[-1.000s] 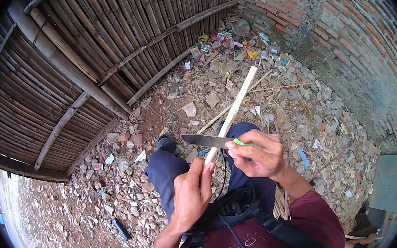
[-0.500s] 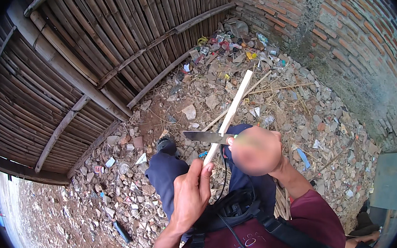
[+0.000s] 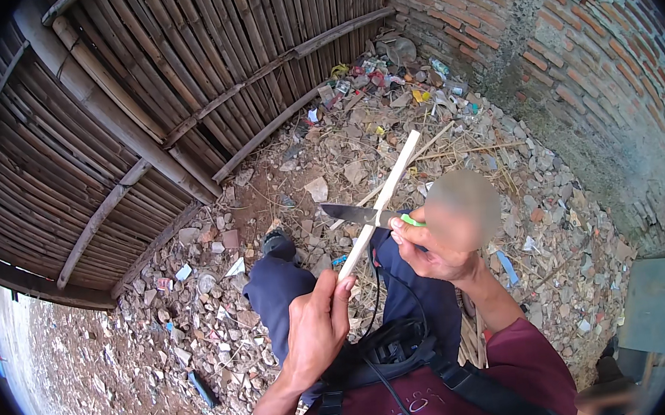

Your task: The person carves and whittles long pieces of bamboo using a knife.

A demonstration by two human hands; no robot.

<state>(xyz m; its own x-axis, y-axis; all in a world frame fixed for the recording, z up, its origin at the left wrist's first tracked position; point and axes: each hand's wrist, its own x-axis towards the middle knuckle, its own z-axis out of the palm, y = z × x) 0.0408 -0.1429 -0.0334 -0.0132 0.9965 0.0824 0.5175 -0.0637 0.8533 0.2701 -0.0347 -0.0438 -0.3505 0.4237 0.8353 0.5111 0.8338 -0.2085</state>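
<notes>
A pale, narrow wooden stick (image 3: pixel 396 173) slants up and away in front of me. My left hand (image 3: pixel 314 325) is closed round its near end, thumb and fingers pinching it. Across the middle of the stick lies a knife (image 3: pixel 348 215) with a dark blade, its tip toward the left. My right hand (image 3: pixel 442 246) grips the knife's bright green handle, the thumb near the base of the blade. The upper part of that hand is blurred. Blade and stick appear to touch; the exact contact is too small to make out.
Stones and litter cover the ground (image 3: pixel 319 189) round my legs (image 3: pixel 277 293). A bamboo wall (image 3: pixel 197 52) stands at the left, a brick wall (image 3: pixel 565 49) at the right. Thin sticks (image 3: pixel 475 147) lie beyond my hands. A grey panel (image 3: pixel 662 304) leans at the right.
My right hand has turned and shifted slightly right, its thumb now showing more. The knife has moved right and a little farther away along the stick. The stick's far end has dipped slightly nearer.
</notes>
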